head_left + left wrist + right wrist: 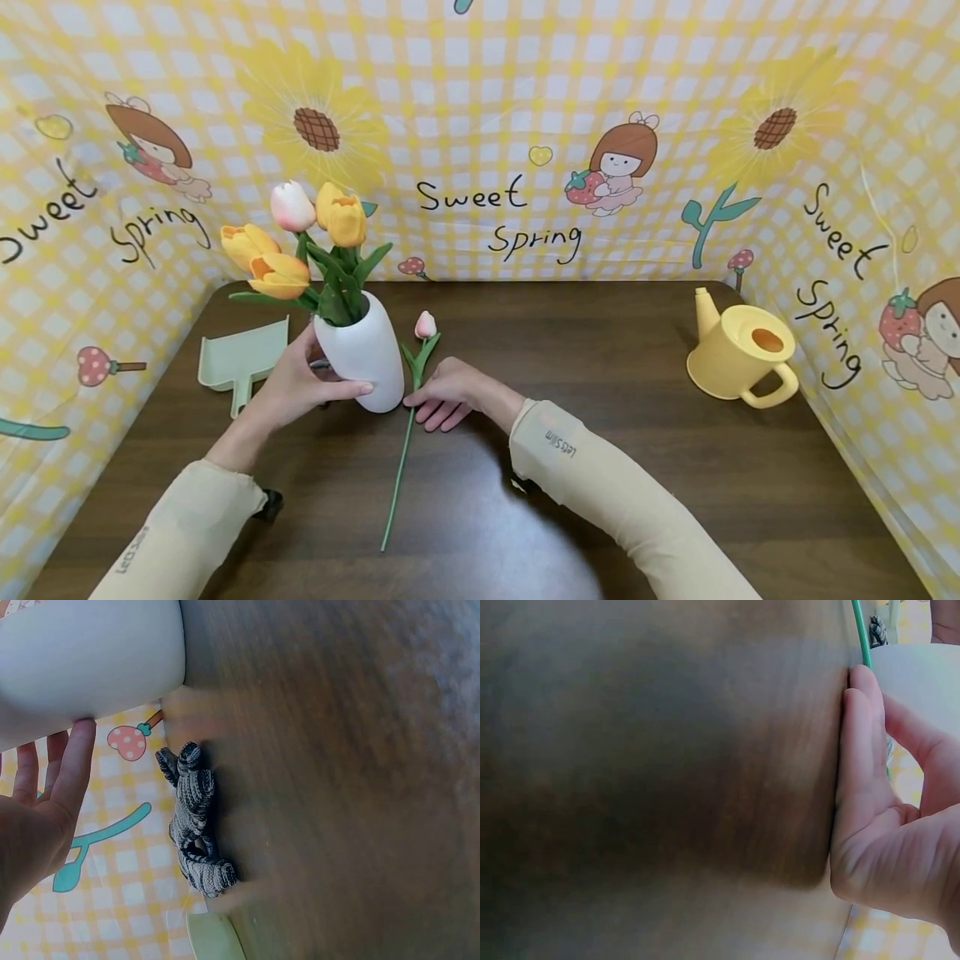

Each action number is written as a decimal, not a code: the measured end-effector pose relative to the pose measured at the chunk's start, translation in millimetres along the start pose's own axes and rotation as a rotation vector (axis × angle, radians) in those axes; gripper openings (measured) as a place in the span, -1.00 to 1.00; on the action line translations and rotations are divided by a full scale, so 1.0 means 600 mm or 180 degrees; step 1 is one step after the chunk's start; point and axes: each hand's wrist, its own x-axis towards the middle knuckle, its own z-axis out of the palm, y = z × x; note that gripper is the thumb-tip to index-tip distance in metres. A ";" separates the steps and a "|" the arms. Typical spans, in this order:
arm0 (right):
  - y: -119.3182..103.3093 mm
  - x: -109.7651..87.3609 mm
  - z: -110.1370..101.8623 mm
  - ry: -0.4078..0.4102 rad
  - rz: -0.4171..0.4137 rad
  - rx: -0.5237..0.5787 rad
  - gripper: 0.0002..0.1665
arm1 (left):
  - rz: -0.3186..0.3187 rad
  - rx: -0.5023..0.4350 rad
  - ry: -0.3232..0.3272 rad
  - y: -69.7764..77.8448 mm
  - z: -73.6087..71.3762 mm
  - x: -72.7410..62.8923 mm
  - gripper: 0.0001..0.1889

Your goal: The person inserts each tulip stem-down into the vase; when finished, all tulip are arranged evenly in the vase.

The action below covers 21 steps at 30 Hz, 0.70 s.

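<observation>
My left hand grips a white vase, thumb on its near side. The vase leans left; whether its base touches the table I cannot tell. Artificial tulips stand in it, yellow ones and a pink-and-white one. Just right of the vase, a single pink tulip lies on the table, its bloom toward the back. My right hand pinches its green stem below the leaves, fingers low at the tabletop. In the right wrist view, the stem runs up from the fingertips.
A pale green dustpan lies at the left of the brown table. Behind my left hand is a black-and-white knitted bundle. At the right stands a yellow watering can. Checked yellow cloth encloses the back and sides.
</observation>
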 end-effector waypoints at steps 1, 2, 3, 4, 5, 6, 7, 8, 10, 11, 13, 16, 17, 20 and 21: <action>0.000 -0.001 0.000 -0.0004 0.0001 0.0032 -0.74 | 0.0007 0.0008 0.0007 0.001 0.000 0.000 0.01; 0.000 -0.002 0.000 -0.0005 -0.0002 0.0056 -0.75 | 0.0012 0.0006 0.0010 0.001 0.000 0.000 0.01; 0.000 -0.003 0.000 -0.0004 0.0000 0.0079 -0.76 | 0.0016 0.0016 0.0011 0.002 0.000 0.000 0.01; 0.000 -0.004 0.000 -0.0006 0.0000 0.0102 -0.77 | 0.0020 0.0024 0.0013 0.001 0.000 -0.001 0.01; 0.001 -0.005 0.000 -0.0011 0.0001 0.0121 -0.78 | 0.0021 0.0029 0.0017 0.002 0.001 -0.001 0.01; 0.002 -0.007 0.000 -0.0023 0.0005 0.0139 -0.78 | 0.0018 0.0026 0.0020 0.002 0.001 -0.001 0.01; 0.002 -0.008 0.000 -0.0046 0.0021 0.0170 -0.79 | 0.0019 0.0033 0.0020 0.002 0.001 -0.001 0.01; 0.003 -0.010 -0.001 -0.0073 0.0034 0.0203 -0.79 | 0.0016 0.0035 0.0018 0.003 0.001 -0.002 0.00; 0.005 -0.014 -0.003 -0.0141 0.0062 0.0283 -0.80 | 0.0014 0.0036 0.0016 0.004 0.001 -0.002 0.00; 0.006 -0.015 -0.005 -0.0181 0.0066 0.0332 -0.80 | 0.0015 0.0039 0.0012 0.004 0.001 -0.002 0.00; 0.009 -0.019 -0.009 -0.0251 0.0059 0.0446 -0.82 | 0.0014 0.0045 0.0007 0.005 0.000 -0.002 0.00; 0.013 -0.026 -0.020 -0.0315 -0.0014 0.0578 -0.81 | 0.0014 0.0060 -0.0007 0.005 0.000 -0.002 -0.01; 0.015 -0.028 -0.025 -0.0337 -0.0045 0.0613 -0.80 | 0.0006 0.0060 -0.0012 0.005 0.000 -0.001 -0.01; 0.014 -0.036 -0.039 -0.0372 -0.0116 0.0675 -0.80 | -0.0020 0.0051 -0.0004 0.004 -0.001 -0.001 -0.01; 0.013 -0.039 -0.044 -0.0385 -0.0135 0.0699 -0.80 | -0.0029 0.0047 -0.0002 0.004 -0.001 0.000 -0.01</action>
